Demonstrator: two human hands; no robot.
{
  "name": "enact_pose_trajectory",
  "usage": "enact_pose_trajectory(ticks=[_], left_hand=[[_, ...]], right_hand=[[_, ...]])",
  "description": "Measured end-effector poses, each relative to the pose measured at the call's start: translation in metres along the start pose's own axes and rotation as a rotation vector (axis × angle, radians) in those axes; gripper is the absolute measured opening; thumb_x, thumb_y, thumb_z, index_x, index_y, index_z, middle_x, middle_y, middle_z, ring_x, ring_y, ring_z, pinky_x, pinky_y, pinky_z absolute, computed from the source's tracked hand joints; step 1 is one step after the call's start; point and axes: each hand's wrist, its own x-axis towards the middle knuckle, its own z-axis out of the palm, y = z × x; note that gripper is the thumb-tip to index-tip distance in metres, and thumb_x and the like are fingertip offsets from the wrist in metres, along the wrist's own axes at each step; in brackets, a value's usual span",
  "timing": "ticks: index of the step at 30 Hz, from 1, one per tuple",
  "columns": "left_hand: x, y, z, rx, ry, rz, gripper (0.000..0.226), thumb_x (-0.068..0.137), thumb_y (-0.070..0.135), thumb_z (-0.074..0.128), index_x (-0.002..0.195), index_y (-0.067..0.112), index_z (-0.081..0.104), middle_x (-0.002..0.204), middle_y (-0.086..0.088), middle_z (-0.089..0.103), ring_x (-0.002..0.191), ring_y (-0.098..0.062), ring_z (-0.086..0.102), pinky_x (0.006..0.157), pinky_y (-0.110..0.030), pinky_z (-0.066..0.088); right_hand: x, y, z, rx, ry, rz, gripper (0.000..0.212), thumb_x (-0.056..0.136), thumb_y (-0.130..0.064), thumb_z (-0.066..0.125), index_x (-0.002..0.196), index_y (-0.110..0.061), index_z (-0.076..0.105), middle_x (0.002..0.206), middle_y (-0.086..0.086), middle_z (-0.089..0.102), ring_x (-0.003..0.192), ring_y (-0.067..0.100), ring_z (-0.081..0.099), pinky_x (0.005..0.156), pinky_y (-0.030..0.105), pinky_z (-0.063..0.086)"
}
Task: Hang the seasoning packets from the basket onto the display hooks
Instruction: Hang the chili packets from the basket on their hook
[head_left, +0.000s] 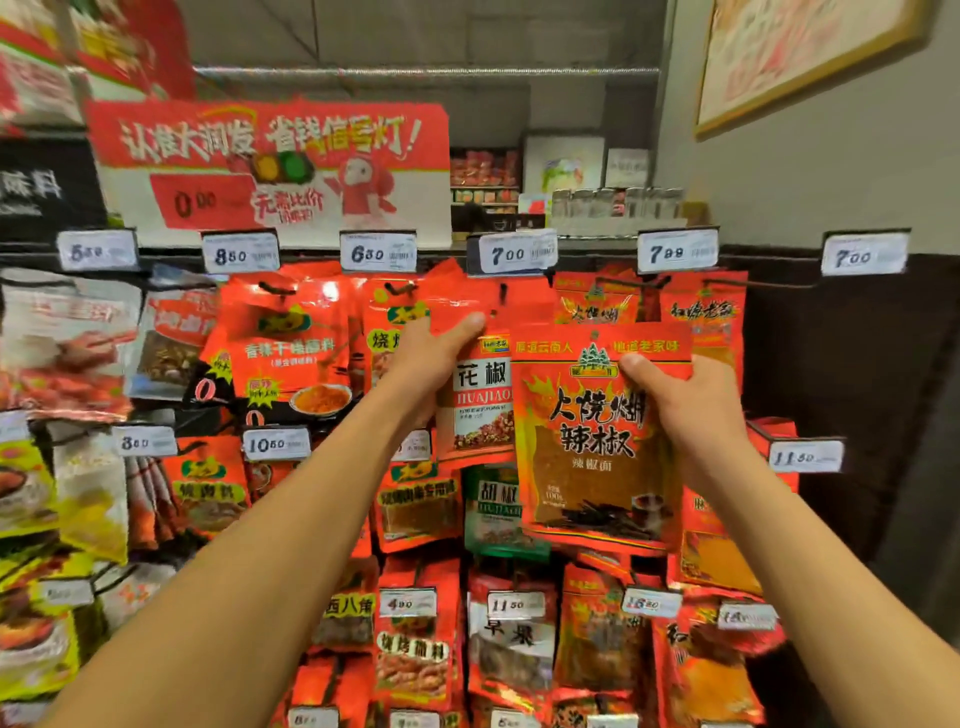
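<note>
At display rack centre | left hand grips hanging peppercorn packet | right hand grips chili powder packet beside it

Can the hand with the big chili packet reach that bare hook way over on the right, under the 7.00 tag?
Probably yes. The right hand grips the chili packet just left of and below the empty hook. Nothing hangs on that hook or blocks the way up to it.

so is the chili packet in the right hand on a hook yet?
Off. The right hand grips the chili packet in front of the rack, top edge free.
</note>
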Motion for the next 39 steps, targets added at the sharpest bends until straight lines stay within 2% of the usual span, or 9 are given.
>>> enact_pose_trajectory(ticks=[3, 7, 12, 18, 25, 28, 34, 36, 39], left_hand=[[0.025, 0.010, 0.014, -0.002, 0.075, -0.019, 0.031, 0.091, 0.038, 0.071, 0.111, 0.015, 0.065, 0.090, -0.006, 0.080, 0.079, -0.024, 0.078, 0.068, -0.040, 0.062], [0.046, 0.007, 0.026, 0.063, 0.142, 0.004, 0.020, 0.093, 0.033, 0.070, 0.102, 0.015, 0.068, 0.074, 0.000, 0.078, 0.066, -0.018, 0.076, 0.059, -0.034, 0.060], [0.056, 0.005, 0.029, 0.046, 0.149, -0.006, 0.016, 0.090, 0.033, 0.074, 0.091, 0.018, 0.068, 0.077, -0.003, 0.078, 0.070, -0.023, 0.076, 0.069, -0.044, 0.064], [0.063, 0.009, 0.030, 0.195, 0.254, 0.064, 0.012, 0.091, 0.035, 0.073, 0.087, 0.024, 0.068, 0.070, 0.009, 0.077, 0.064, -0.013, 0.075, 0.055, -0.029, 0.060], [0.068, 0.004, 0.039, 0.348, 0.345, 0.074, 0.019, 0.092, 0.037, 0.071, 0.092, 0.018, 0.069, 0.090, -0.005, 0.076, 0.087, -0.027, 0.073, 0.082, -0.048, 0.060], [0.065, 0.004, 0.040, 0.377, 0.372, 0.097, 0.035, 0.091, 0.042, 0.071, 0.112, 0.014, 0.068, 0.104, -0.005, 0.073, 0.098, -0.027, 0.069, 0.090, -0.049, 0.056], [0.028, -0.009, 0.022, 0.513, 0.393, 0.287, 0.052, 0.090, 0.033, 0.069, 0.138, 0.023, 0.050, 0.127, 0.005, 0.052, 0.104, -0.009, 0.055, 0.085, -0.023, 0.044], [0.013, -0.011, 0.019, 0.588, 0.423, 0.413, 0.041, 0.091, 0.029, 0.067, 0.130, 0.023, 0.056, 0.124, 0.004, 0.049, 0.098, -0.008, 0.053, 0.083, -0.020, 0.041], [-0.001, -0.011, 0.022, 0.544, 0.307, 0.475, 0.007, 0.094, 0.029, 0.063, 0.098, 0.027, 0.069, 0.098, 0.006, 0.067, 0.084, -0.011, 0.065, 0.075, -0.036, 0.056]], right_hand=[[0.011, -0.001, -0.005, 0.005, -0.022, -0.043, 0.015, 0.090, -0.028, 0.075, 0.078, -0.036, 0.077, 0.083, 0.002, 0.079, 0.077, 0.023, 0.077, 0.074, 0.047, 0.062], [0.021, -0.003, -0.015, 0.034, -0.049, -0.054, 0.019, 0.090, -0.026, 0.074, 0.076, -0.038, 0.077, 0.081, 0.001, 0.079, 0.073, 0.022, 0.077, 0.060, 0.038, 0.062], [0.025, -0.002, -0.017, 0.039, -0.066, -0.078, 0.025, 0.091, -0.026, 0.074, 0.068, -0.038, 0.075, 0.072, -0.003, 0.076, 0.065, 0.015, 0.075, 0.052, 0.025, 0.056], [0.024, 0.008, -0.012, 0.049, -0.078, -0.049, 0.022, 0.091, -0.024, 0.073, 0.069, -0.030, 0.076, 0.074, -0.002, 0.077, 0.065, 0.016, 0.075, 0.050, 0.021, 0.054], [0.022, 0.007, -0.003, 0.029, -0.121, -0.061, 0.028, 0.091, -0.024, 0.073, 0.067, -0.038, 0.076, 0.071, -0.003, 0.077, 0.064, 0.016, 0.075, 0.050, 0.022, 0.054], [0.023, 0.011, -0.003, 0.009, -0.120, -0.063, 0.029, 0.091, -0.025, 0.073, 0.065, -0.037, 0.076, 0.071, -0.003, 0.077, 0.064, 0.015, 0.075, 0.049, 0.020, 0.053], [0.028, 0.021, -0.009, 0.012, -0.082, -0.039, 0.026, 0.091, -0.026, 0.073, 0.067, -0.037, 0.076, 0.075, -0.002, 0.078, 0.068, 0.018, 0.076, 0.053, 0.027, 0.056], [0.032, 0.022, -0.009, 0.032, -0.060, -0.020, 0.027, 0.091, -0.023, 0.074, 0.066, -0.033, 0.076, 0.074, -0.001, 0.077, 0.067, 0.018, 0.076, 0.053, 0.027, 0.056], [0.039, 0.022, -0.009, 0.081, -0.041, 0.017, 0.022, 0.090, -0.020, 0.074, 0.068, -0.023, 0.075, 0.073, 0.001, 0.077, 0.068, 0.020, 0.076, 0.057, 0.032, 0.057]])
